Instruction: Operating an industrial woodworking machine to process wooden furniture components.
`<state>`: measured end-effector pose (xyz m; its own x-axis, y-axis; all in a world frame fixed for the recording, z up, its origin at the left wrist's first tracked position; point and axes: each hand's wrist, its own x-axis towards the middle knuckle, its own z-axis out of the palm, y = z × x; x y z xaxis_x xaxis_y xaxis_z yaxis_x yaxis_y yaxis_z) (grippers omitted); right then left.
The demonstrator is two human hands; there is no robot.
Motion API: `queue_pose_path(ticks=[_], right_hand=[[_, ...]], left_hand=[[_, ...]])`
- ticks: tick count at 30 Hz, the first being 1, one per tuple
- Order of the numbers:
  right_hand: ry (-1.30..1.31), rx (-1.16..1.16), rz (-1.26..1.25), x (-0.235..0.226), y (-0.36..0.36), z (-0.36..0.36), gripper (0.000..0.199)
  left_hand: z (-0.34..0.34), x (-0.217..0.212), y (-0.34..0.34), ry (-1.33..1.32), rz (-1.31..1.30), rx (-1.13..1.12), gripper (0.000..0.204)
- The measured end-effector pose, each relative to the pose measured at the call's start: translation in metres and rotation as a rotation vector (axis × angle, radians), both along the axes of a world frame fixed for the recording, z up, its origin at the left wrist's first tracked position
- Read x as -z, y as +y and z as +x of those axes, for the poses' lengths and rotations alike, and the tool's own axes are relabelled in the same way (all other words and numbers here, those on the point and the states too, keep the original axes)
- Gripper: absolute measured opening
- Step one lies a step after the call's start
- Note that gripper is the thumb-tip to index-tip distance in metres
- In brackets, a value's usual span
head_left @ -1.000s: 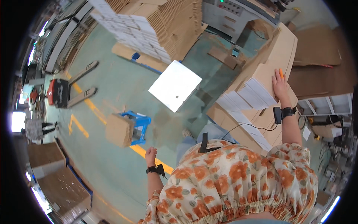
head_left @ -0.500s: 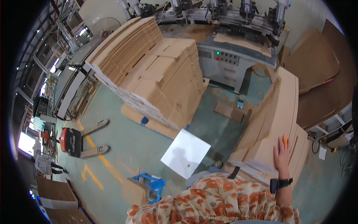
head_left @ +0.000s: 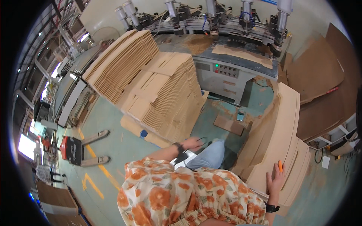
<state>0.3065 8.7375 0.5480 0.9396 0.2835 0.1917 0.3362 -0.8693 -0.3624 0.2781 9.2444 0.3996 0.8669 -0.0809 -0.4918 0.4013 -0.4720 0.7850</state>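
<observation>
My right hand [head_left: 276, 181] lies on the stacked tan boards [head_left: 281, 124] at the right, fingers stretched out flat. A small orange piece [head_left: 280, 166] shows at its fingertips; whether it is worn or held is unclear. My left hand [head_left: 193, 144] is out in front of my body, above the floor, fingers closed around a thin dark loop [head_left: 203, 141], perhaps a cord. Beneath that arm, a white square panel [head_left: 183, 159] is partly hidden by my sleeve and my bent leg.
A tall pile of cut boards [head_left: 162, 90] stands ahead on a pallet. Behind it is a multi-spindle machine [head_left: 226, 71] with a lit control panel. A red pallet jack [head_left: 73, 150] stands left. Large brown sheets [head_left: 320, 83] lean at the right. A brown block [head_left: 228, 125] lies on the floor.
My left hand has come into view with the thin dark loop. My leg has moved forward over the white panel. My right hand stays on the boards, now lower in view.
</observation>
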Motion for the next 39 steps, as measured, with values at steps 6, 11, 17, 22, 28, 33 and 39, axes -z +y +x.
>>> queue_pose_path(ticks=[6,11,17,22,28,33,39], right_hand=[[0.06,0.289,0.675,-0.032,0.022,-0.011,0.044],[-0.229,0.231,1.523,-0.094,0.106,0.014,0.059],[0.119,-0.512,1.683,-0.117,0.264,0.224,0.068],[0.374,-0.801,1.557,-0.141,0.497,0.404,0.062],[0.602,-1.084,1.362,-0.183,0.806,0.474,0.045],[0.815,-1.097,1.226,-0.17,1.006,0.477,0.058],[1.051,-1.032,1.124,-0.135,1.122,0.488,0.065]], left_hand=[[0.167,-0.118,-0.064,-0.317,-0.039,0.278,0.046],[0.236,-0.176,0.021,-0.432,-0.101,0.272,0.051],[0.243,-0.254,0.224,-1.007,-0.201,-0.47,0.039],[0.124,-0.296,0.369,-1.334,0.151,-1.268,0.039],[-0.026,-0.289,0.492,-1.383,1.102,-1.976,0.042],[-0.122,-0.248,0.569,-1.011,1.28,-2.199,0.05],[-0.073,-0.245,0.59,-1.017,1.296,-2.431,0.055]])
